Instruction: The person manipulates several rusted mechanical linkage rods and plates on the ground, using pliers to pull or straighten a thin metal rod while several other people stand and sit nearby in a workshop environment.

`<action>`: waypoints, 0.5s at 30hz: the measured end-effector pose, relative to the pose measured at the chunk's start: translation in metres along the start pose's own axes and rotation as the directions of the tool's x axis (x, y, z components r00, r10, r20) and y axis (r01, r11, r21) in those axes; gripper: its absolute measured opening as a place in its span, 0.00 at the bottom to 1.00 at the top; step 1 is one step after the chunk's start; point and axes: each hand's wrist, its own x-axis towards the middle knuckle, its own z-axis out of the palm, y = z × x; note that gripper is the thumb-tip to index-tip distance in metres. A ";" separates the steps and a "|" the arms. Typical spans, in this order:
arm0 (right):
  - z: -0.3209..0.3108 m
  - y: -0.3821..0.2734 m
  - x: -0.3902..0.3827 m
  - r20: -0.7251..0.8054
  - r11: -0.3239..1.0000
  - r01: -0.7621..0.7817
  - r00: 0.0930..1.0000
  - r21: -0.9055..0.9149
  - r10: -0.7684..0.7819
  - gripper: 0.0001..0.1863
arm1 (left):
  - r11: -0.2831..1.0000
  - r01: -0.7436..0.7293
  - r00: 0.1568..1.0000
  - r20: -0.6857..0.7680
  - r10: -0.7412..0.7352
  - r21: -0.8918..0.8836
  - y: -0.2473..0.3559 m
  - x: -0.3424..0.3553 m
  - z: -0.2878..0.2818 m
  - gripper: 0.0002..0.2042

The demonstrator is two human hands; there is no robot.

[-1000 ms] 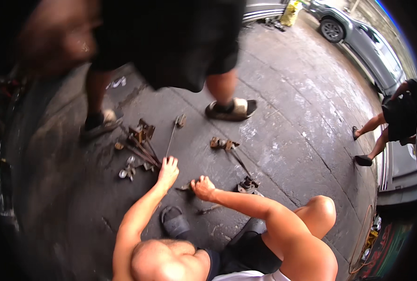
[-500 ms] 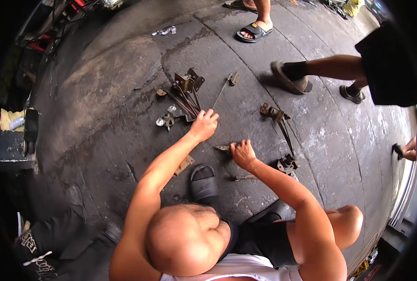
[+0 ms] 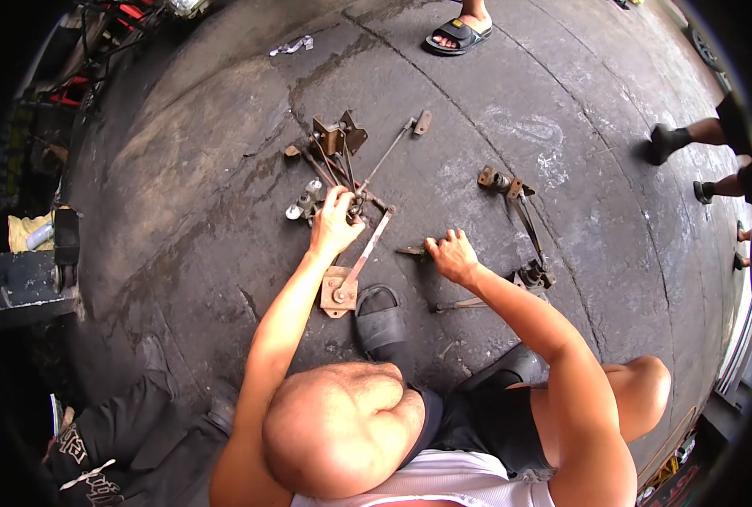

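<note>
My left hand (image 3: 335, 221) has its fingers closed around a joint of a rusty metal linkage (image 3: 364, 250) on the floor. Several thin rods run from that joint toward a brown bracket (image 3: 329, 139) and a small plate (image 3: 423, 123). A flat arm leads back to a rusty square plate (image 3: 329, 297) near my left foot. Silver round-ended fittings (image 3: 294, 211) lie just left of my fingers. To the right, my right hand (image 3: 454, 257) is closed, low over the floor, on what looks like pliers (image 3: 411, 250), tip pointing left; their handles are hidden.
Another rod linkage (image 3: 528, 226) with metal mounts lies right of my right hand. A thin bar (image 3: 459, 304) rests below that hand. One person's sandalled foot (image 3: 459, 37) stands at the far side; others' legs (image 3: 705, 135) are at the right. Dark trousers (image 3: 139, 422) show lower left.
My left hand has moved left and nearer, onto the linkage joint; the flat arm now shows beside it. My right hand has shifted slightly right with the pliers. The person at right has moved away.
</note>
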 end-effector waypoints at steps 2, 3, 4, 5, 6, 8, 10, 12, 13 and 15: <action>-0.004 0.001 0.000 0.010 1.000 0.000 1.000 0.026 0.000 0.21 | 0.968 0.167 0.985 0.075 -0.156 -0.185 -0.013 -0.006 -0.004 0.26; -0.006 0.003 -0.002 0.022 0.999 -0.007 1.000 0.050 0.006 0.21 | 0.937 0.234 0.971 0.104 -0.214 -0.260 -0.018 -0.008 -0.004 0.25; -0.007 0.003 -0.004 0.022 0.999 -0.010 1.000 0.043 0.009 0.21 | 0.921 0.258 0.963 0.152 -0.222 -0.293 -0.027 -0.010 -0.004 0.24; -0.006 0.004 -0.005 0.026 0.999 -0.006 1.000 0.045 0.004 0.21 | 0.902 0.283 0.953 0.200 -0.227 -0.326 -0.035 -0.009 -0.005 0.22; -0.007 0.007 -0.005 0.022 0.998 -0.010 1.000 0.067 0.009 0.21 | 0.886 0.300 0.950 0.193 -0.244 -0.355 -0.043 -0.009 -0.003 0.19; -0.011 0.003 0.000 -0.013 0.995 -0.003 1.000 0.095 0.004 0.21 | 0.755 0.433 0.901 0.238 -0.362 -0.492 -0.078 -0.016 -0.003 0.16; -0.011 0.004 0.005 -0.015 0.994 -0.001 1.000 0.108 0.003 0.21 | 0.662 0.497 0.867 0.301 -0.397 -0.561 -0.092 -0.019 -0.004 0.14; -0.012 0.000 0.005 -0.024 0.984 -0.008 1.000 0.176 0.013 0.19 | 0.709 0.515 0.854 0.358 -0.377 -0.482 -0.092 -0.026 -0.009 0.18; -0.012 0.006 0.000 -0.023 0.975 -0.039 0.999 0.220 0.045 0.18 | 0.767 0.490 0.864 0.346 -0.365 -0.415 -0.074 -0.023 -0.010 0.21; -0.019 0.016 -0.008 -0.001 0.940 -0.116 0.992 0.322 0.123 0.16 | 0.862 0.412 0.899 0.289 -0.330 -0.296 -0.038 -0.022 -0.028 0.25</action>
